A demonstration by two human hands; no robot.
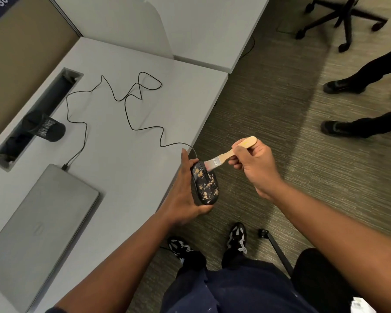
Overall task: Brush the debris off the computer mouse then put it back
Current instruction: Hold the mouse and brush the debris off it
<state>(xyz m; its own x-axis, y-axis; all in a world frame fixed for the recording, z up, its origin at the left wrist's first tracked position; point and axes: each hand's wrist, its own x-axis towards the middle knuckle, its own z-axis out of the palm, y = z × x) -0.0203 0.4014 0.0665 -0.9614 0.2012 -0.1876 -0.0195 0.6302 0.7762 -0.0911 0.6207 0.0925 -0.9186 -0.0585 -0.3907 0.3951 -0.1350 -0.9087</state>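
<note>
Debris (207, 181) speckles the black mouse (204, 185) gripped in the left hand (183, 195) off the desk's (122, 136) right edge; the right hand (254, 164) clasps a brush (226, 155), bristles touching the mouse's far end.

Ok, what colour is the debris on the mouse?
Tan to light orange patches over the black mouse, held in the left hand; seen in the head view.

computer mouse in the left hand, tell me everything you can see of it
The black corded computer mouse is oval, looks like plastic, and is speckled with tan crumb-like debris across its top. The left hand cradles it from below and from its left side, holding it past the grey desk's edge, over the carpet. Its thin black cable snakes back across the desk. The bristles of the wooden-handled paintbrush, held by the right hand, touch its front end.
</note>
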